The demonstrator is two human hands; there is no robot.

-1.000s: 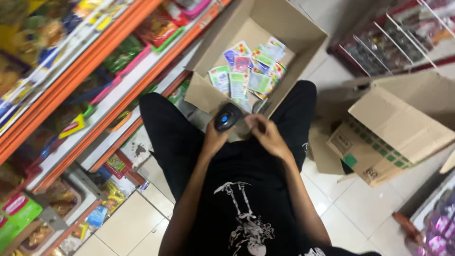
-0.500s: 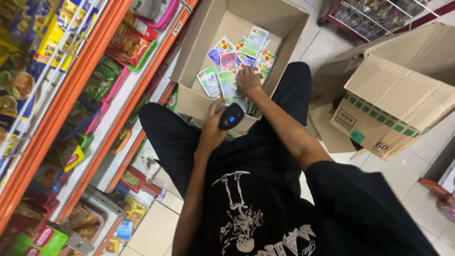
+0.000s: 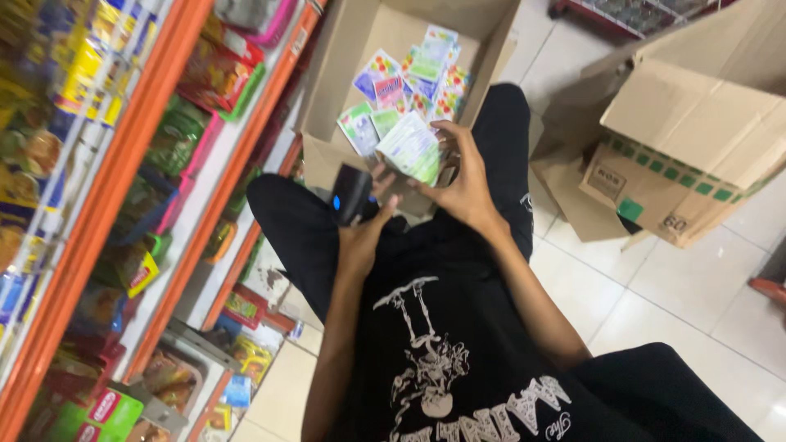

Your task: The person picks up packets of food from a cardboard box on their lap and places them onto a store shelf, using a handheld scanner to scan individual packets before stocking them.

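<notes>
Orange-edged store shelving point(image 3: 123, 205), stocked with coloured packets, stands just left of the open cardboard box point(image 3: 352, 49), the landmark here. A second, tilted cardboard box point(image 3: 696, 155) rests on the tiled floor well to the right of it. Inside the open box lies a heap of small colourful sachets point(image 3: 409, 90). Just below the box's near edge, the right hand point(image 3: 463, 180) pinches 1 pale green sachet point(image 3: 409, 147) between thumb and curled fingers. Below the box and slightly left, the left hand point(image 3: 360, 237) is closed around a black handheld scanner point(image 3: 350, 192), its head close to the sachet.
</notes>
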